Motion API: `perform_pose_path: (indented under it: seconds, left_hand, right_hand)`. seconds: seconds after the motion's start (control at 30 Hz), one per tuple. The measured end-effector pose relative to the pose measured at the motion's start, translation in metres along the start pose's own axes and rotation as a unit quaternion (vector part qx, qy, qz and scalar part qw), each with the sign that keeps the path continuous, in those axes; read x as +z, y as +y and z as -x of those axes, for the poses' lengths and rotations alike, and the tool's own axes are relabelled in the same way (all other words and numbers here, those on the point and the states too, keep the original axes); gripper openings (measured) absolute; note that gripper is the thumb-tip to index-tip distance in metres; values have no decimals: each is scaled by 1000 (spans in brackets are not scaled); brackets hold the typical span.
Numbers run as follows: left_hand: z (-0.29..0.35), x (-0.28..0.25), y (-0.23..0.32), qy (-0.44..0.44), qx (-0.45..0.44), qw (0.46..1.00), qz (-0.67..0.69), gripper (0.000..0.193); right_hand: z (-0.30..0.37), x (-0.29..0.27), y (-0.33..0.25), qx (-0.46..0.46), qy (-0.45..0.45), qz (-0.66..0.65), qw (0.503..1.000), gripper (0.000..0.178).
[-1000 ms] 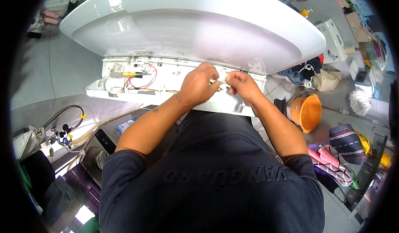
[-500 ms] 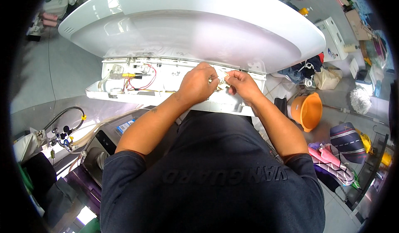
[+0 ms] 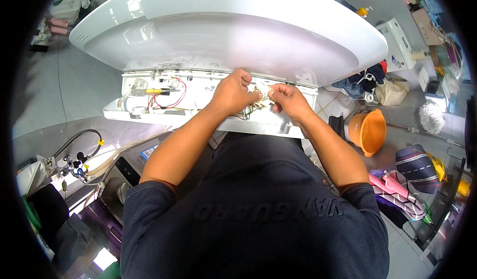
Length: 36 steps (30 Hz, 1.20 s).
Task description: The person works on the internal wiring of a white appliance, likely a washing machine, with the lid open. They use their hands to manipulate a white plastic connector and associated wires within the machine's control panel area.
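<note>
Left hand [image 3: 231, 95]: loosely curled grip, thumb at wire bundle [image 3: 262, 91]; can't tell if holding.
Right hand [image 3: 292, 102]: pinching the bundle's edge, likely steadying it.
Wire bundle: right between both hands, over white casing [image 3: 201, 91].
Curved cover [image 3: 233, 35]: beyond, perhaps raised for access.

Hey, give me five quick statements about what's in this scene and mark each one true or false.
1. The left hand and right hand are close together at the wires. True.
2. The orange tub is on the person's left. False: it is on the right.
3. A red wire loops left of the left hand. True.
4. The big white panel is shut over the wires. False: it stands open.
5. The person's shirt is dark. True.
</note>
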<state>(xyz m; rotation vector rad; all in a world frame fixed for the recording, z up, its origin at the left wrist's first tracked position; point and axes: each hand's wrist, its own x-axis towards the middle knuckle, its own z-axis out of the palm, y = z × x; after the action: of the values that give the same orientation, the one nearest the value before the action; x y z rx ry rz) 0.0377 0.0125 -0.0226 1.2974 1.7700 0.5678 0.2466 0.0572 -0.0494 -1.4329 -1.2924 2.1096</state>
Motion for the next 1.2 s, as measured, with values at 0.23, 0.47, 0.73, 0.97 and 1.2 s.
perform_pose_path:
  seconds: [0.23,0.47,0.73,0.97,1.2]
  left_hand:
    - [-24,-5,-21,-149,-3,980,129,66]
    - [-36,-18,-12,-258,40,958,116,58]
    - [-39,-16,-14,-274,50,950,139,50]
    - [-25,-7,-18,-251,32,949,188,50]
    - [-29,-3,-25,-247,40,953,169,48]
  right_hand:
    - [1,1,-2,-3,-4,16,1000,25]
    - [0,-1,2,-10,-15,26,1000,28]
    - [0,0,2,-8,-6,41,999,27]
    - [1,2,-2,6,2,41,999,23]
    - [3,4,-7,10,-1,56,998,27]
